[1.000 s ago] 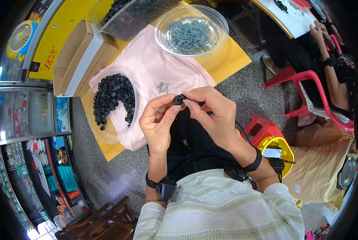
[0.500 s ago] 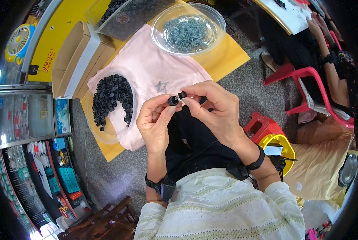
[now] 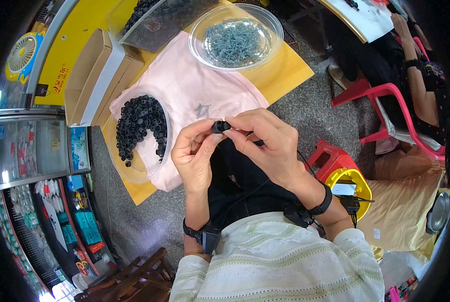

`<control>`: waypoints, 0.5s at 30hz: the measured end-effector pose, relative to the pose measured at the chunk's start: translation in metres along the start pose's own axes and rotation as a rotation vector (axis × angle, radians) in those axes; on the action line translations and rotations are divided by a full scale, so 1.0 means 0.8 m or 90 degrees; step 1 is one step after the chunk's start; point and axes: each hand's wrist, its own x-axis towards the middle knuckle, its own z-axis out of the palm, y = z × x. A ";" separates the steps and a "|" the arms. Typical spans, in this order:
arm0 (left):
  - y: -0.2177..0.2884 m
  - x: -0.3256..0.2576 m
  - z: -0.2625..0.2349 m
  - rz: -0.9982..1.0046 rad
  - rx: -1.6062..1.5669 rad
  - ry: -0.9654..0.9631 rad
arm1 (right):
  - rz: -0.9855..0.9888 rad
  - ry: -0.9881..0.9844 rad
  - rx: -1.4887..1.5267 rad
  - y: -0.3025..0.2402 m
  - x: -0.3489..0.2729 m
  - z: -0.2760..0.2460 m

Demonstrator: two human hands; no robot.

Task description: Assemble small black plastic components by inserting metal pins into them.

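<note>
From the head view, your left hand (image 3: 195,153) and right hand (image 3: 265,141) meet fingertip to fingertip, both pinching one small black ring part (image 3: 219,126) right between them. Just past your left hand sits a clear shallow dish (image 3: 137,173) heaped with more black rings (image 3: 140,123), matte and chunky. Further beyond your right hand there's a round clear bowl (image 3: 197,27) full of thin grey metal bits (image 3: 233,41), kind of tangled-looking. Both sit on a soft pink cloth (image 3: 190,85) over a yellow board (image 3: 280,73). A red plastic stool (image 3: 330,158) is down by your right wrist. Nothing blocks the hands.
</note>
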 end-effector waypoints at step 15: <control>-0.002 -0.001 -0.009 -0.004 -0.025 0.027 | -0.026 -0.011 -0.033 -0.005 0.001 0.003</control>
